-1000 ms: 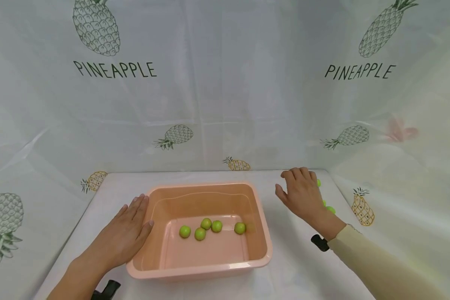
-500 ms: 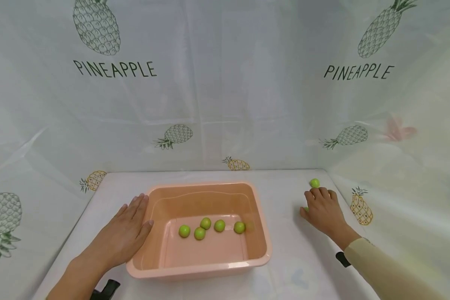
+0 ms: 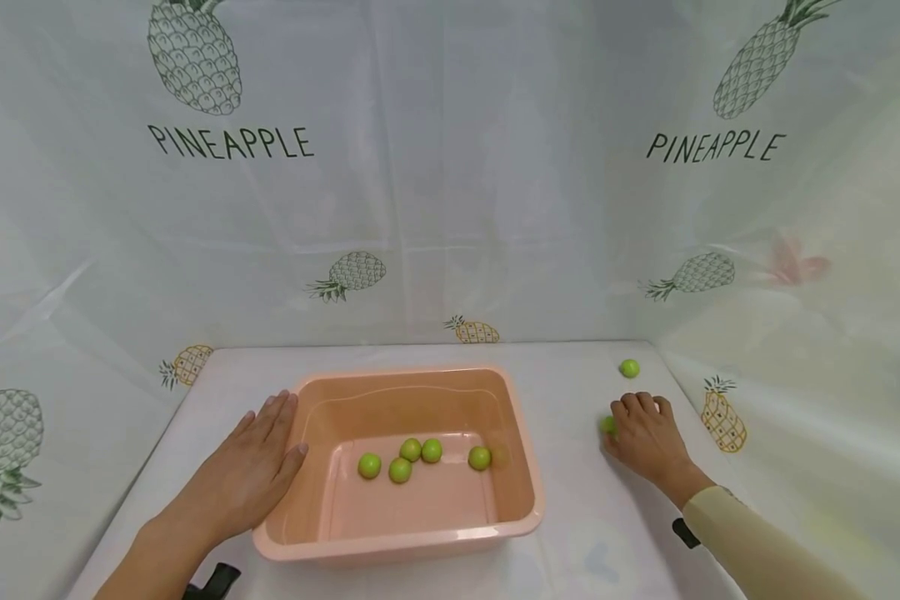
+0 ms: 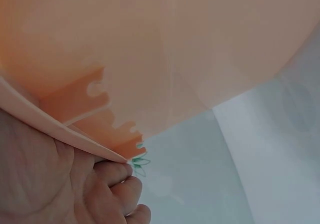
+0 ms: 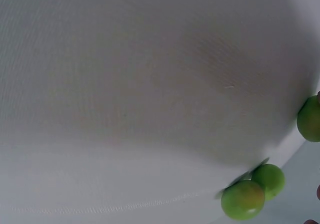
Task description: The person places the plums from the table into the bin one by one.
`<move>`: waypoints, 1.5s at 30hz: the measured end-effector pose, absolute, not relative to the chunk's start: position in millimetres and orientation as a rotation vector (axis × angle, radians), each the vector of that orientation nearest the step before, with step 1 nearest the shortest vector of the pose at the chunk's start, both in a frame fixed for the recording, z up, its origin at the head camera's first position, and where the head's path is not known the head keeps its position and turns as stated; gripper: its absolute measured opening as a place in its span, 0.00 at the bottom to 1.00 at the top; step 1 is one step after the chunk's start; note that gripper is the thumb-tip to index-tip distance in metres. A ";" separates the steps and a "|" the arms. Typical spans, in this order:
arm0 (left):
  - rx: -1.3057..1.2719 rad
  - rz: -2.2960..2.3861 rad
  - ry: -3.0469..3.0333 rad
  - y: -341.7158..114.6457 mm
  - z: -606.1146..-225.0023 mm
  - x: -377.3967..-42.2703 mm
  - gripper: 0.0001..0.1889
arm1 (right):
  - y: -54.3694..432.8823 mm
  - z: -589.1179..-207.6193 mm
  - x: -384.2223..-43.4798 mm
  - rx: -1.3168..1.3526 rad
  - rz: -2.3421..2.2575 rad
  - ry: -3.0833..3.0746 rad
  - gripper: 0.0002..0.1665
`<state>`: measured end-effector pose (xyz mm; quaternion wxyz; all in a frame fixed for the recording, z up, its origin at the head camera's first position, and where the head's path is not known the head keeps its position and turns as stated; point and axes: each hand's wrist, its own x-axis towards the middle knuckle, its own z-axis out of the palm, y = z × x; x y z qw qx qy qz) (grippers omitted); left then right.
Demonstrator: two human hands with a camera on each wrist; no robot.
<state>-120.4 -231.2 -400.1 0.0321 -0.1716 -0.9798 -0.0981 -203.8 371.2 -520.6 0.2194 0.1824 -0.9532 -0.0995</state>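
Note:
A pink plastic tub [image 3: 412, 542] sits on the white-covered table, with several small round green fruits [image 3: 370, 465] on its floor. My left hand [image 3: 251, 471] lies along the tub's left rim, fingers straight and thumb over the edge. In the left wrist view the tub's rim [image 4: 60, 129] runs across the palm. Right of the tub, my right hand [image 3: 648, 437] pinches a green fruit [image 3: 608, 425] between thumb and fingers, low at the table. The right wrist view shows that held fruit [image 5: 310, 119] at its right edge, with only fingertips visible.
Another green fruit [image 3: 630, 368] lies at the table's back right. In the right wrist view, two green fruits [image 5: 243, 200] lie close together. A pineapple-printed sheet [image 3: 532, 208] hangs behind and at the sides of the table [image 3: 570, 517].
My right hand has moved right and toward me, down to the fruits, and its fingers have closed on one. One fruit in the tub has rolled slightly. The left hand stays put.

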 end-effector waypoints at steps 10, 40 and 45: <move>-0.520 -0.290 -3.014 -229.5 -398.1 -119.6 0.38 | 372.5 -525.1 -203.6 0.480 -0.292 -2.669 0.25; -0.503 -0.209 -3.000 -226.4 -395.5 -118.8 0.37 | 374.0 -504.3 -215.2 0.511 -0.268 -2.562 0.26; -0.507 -0.220 -3.016 -227.8 -395.6 -118.3 0.38 | 364.6 -486.4 -222.4 0.574 -0.183 -2.437 0.25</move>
